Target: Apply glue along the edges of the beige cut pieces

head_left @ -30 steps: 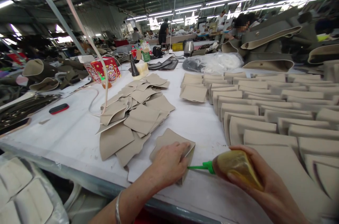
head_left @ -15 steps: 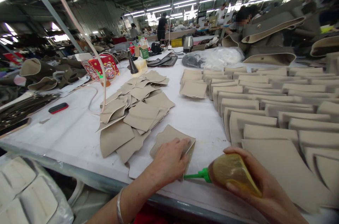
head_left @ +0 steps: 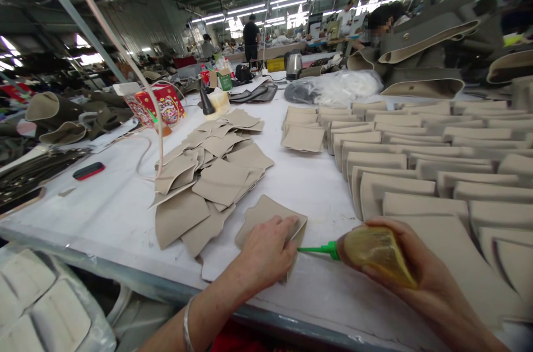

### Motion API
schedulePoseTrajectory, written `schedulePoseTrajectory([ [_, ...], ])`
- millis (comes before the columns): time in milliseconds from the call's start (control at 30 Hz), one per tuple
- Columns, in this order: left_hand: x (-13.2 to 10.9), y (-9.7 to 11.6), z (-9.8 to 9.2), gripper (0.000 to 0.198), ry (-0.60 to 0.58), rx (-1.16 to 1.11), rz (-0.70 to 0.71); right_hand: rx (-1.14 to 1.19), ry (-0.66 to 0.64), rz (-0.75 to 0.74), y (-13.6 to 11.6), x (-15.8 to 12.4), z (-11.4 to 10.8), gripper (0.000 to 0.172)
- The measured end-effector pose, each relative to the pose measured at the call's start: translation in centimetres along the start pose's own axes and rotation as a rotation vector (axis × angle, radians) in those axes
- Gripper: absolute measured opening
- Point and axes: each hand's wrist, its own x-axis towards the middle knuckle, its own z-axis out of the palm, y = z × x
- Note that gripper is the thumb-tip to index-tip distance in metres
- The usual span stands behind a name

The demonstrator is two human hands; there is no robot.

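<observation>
My right hand [head_left: 420, 268] is wrapped round a squeeze bottle [head_left: 370, 255] of yellowish glue, lying nearly level. Its thin green nozzle [head_left: 318, 250] points left, the tip beside the edge of a beige leather piece [head_left: 266, 211]. My left hand [head_left: 268, 249] presses on that piece against the table, fingers curled over its right edge, which shows a raised flap. Part of the piece is hidden under the hand. Just to the left lies a loose heap of similar beige pieces [head_left: 220, 180].
Rows of folded beige pieces [head_left: 400, 188] stand at the right of the white table [head_left: 125, 202]. A red and black object [head_left: 89, 170] and a red patterned box [head_left: 166, 107] lie left. Plastic-wrapped material [head_left: 337, 87] sits behind. People work in the background.
My right hand has shifted the bottle slightly right and up, so the nozzle tip sits higher along the piece's edge. My left hand stays in place.
</observation>
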Motion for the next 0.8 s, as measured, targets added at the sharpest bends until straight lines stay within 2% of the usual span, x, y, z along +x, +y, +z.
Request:
schedulePoseTrajectory([
  [67, 0.1, -0.1, 0.0, 0.054, -0.002, -0.006, 0.0, -0.002, 0.023, -0.022, 0.1, -0.1, 0.1, 0.05],
  [200, 0.3, -0.2, -0.1, 0.056, -0.007, -0.038, 0.015, 0.029, -0.061, -0.058, 0.7, -0.5, 0.3, 0.051],
  [333, 0.3, -0.2, -0.1, 0.055, -0.003, -0.047, 0.019, -0.011, 0.03, -0.05, 0.7, -0.2, 0.0, 0.051],
  [467, 0.4, -0.2, -0.1, 0.056, -0.002, -0.066, 0.018, -0.013, -0.023, -0.102, -0.2, 0.1, -0.3, 0.047],
  [667, 0.5, -0.6, 0.1, 0.057, 0.013, -0.113, 0.035, -0.042, 0.043, -0.083, -0.8, 0.6, -0.5, 0.042],
  [800, 0.6, -0.7, 0.1, 0.057, 0.004, -0.131, 0.043, -0.022, 0.03, -0.091, -0.7, 0.6, -0.2, 0.044],
])
